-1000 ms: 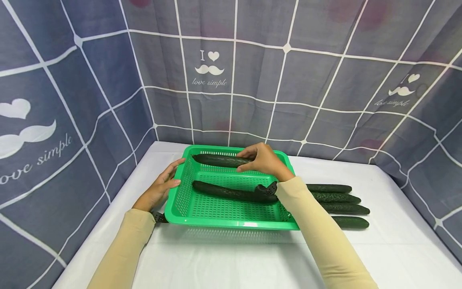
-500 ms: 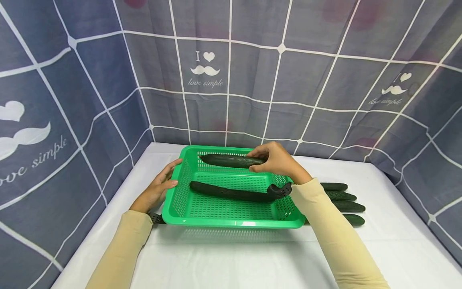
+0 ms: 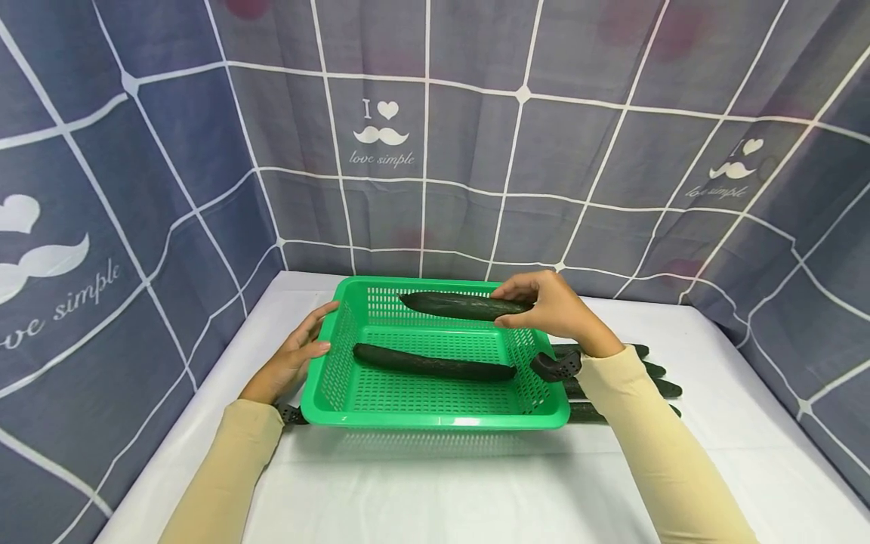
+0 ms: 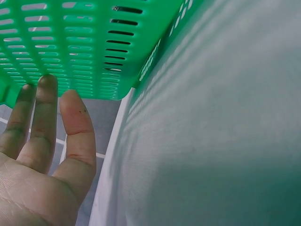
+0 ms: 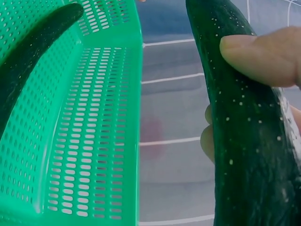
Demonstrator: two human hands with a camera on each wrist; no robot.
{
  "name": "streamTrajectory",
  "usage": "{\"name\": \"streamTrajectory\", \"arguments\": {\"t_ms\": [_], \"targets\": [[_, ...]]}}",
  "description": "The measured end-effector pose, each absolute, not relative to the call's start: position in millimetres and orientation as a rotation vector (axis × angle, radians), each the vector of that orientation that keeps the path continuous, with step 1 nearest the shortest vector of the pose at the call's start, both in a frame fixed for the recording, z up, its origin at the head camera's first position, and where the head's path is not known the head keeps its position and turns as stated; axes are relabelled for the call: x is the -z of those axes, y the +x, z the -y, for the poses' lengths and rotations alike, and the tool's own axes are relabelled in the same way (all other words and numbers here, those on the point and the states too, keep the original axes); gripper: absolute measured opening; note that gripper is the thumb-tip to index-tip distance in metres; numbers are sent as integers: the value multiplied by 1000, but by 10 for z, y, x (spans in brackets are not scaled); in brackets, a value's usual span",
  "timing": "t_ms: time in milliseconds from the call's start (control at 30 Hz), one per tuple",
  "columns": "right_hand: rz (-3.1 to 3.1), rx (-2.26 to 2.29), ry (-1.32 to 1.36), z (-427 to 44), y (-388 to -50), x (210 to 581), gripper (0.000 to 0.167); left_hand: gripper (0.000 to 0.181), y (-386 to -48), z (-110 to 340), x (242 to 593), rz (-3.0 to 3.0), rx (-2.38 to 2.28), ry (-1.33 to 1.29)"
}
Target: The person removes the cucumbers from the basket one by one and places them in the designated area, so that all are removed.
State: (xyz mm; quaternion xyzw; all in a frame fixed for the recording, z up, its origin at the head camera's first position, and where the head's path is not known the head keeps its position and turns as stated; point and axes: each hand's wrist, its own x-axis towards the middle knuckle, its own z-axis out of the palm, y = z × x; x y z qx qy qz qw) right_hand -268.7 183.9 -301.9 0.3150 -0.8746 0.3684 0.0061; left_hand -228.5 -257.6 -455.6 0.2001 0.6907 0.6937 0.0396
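My right hand (image 3: 557, 308) grips one end of a dark green cucumber (image 3: 451, 305), thumb on the near side and fingers on the far side. This cucumber is raised over the back part of a green plastic basket (image 3: 435, 421). Inside the basket another cucumber (image 3: 431, 363) lies lengthwise on the slotted floor. My left hand (image 3: 288, 364) is at the basket's left side with fingers extended. In the left wrist view, its fingertips (image 4: 46, 84) touch or nearly touch the slotted outer wall. The right wrist view shows pale specks on the held cucumber (image 5: 244, 127).
Several more cucumbers (image 3: 669, 387) lie side by side on the white tablecloth (image 3: 421, 491), right of the basket and partly hidden by my right forearm. A grey checked curtain (image 3: 476, 136) hangs close behind the table and along both sides.
My right hand has carried the held cucumber rightward over the basket, away from the left end. My left hand stays by the basket's side. The head view has shifted slightly.
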Motion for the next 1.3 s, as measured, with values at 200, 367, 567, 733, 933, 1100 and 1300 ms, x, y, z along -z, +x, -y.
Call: {"name": "streamTrajectory", "arguments": {"t_ms": [200, 367, 567, 733, 933, 1100, 1300], "targets": [[2718, -1135, 1010, -1988, -2645, 3049, 31, 74, -2285, 2566, 4566, -2123, -2130, 621], [2734, -1103, 1047, -2128, -2609, 3085, 30, 74, -2279, 2564, 4567, -2127, -2128, 624], [2762, -1088, 1047, -2288, -2564, 3146, 30, 74, -2269, 2574, 4570, -2123, -2131, 614], [2764, -1108, 1037, -2427, -2512, 3181, 29, 75, -2276, 2582, 4574, -2134, -2127, 617], [2720, -1156, 1049, -2609, -2454, 3239, 30, 75, -2288, 2575, 4571, -2133, -2131, 629], [2685, -1229, 1046, -2733, -2406, 3285, 31, 74, -2295, 2574, 4565, -2118, -2127, 613], [2671, -1261, 1031, -2868, -2340, 3341, 30, 74, -2296, 2572, 4557, -2124, -2127, 614]]}}
